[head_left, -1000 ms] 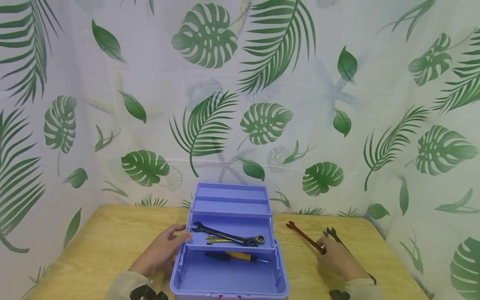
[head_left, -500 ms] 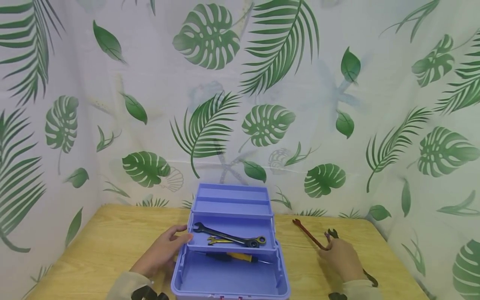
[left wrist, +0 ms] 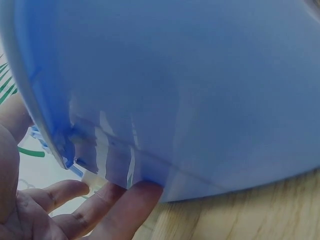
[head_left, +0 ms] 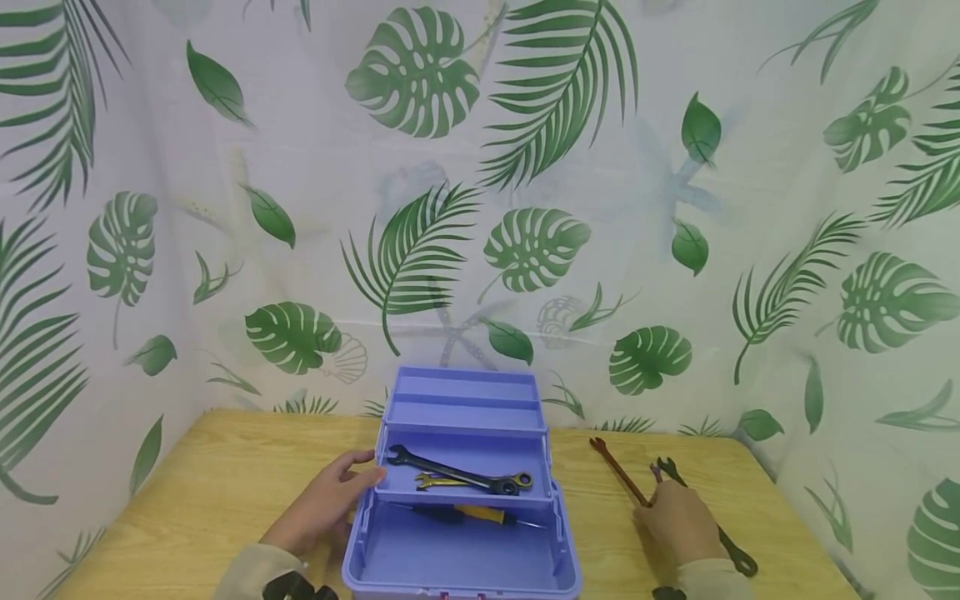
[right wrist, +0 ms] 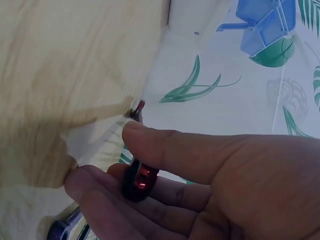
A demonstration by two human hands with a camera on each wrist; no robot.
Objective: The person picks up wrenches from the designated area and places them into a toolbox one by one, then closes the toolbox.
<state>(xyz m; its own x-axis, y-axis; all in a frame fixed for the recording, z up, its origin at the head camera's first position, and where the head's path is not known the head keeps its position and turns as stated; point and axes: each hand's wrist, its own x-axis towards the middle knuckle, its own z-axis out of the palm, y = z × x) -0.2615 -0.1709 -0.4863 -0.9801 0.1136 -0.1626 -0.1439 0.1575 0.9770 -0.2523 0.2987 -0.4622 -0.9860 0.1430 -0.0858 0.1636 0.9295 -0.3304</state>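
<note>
A blue toolbox (head_left: 461,550) stands open, its tray (head_left: 393,498) raised at the back. My left hand (head_left: 322,504) holds its left side, thumb at the tray's edge; the left wrist view has fingertips (left wrist: 145,192) against the outer wall. On the tray lie a black wrench (head_left: 450,468) and a smaller gold wrench (head_left: 438,481). A yellow-and-black screwdriver (head_left: 480,512) lies in the bottom. Right of the box, my right hand (head_left: 681,521) pinches a red wrench (head_left: 618,469) near its ring end, between thumb and fingers. Under that hand lies a black wrench (head_left: 738,558), beside a purple wrench (head_left: 656,472), mostly hidden.
The wooden table (head_left: 187,508) reaches back to a leaf-printed curtain (head_left: 525,167), which also closes off both sides. The toolbox's raised lid (head_left: 465,385) stands near the curtain.
My right hand has shifted slightly, with the red wrench tilting and moving a little right. More of the black wrench's lower end shows beside the wrist. My left hand stays at the toolbox.
</note>
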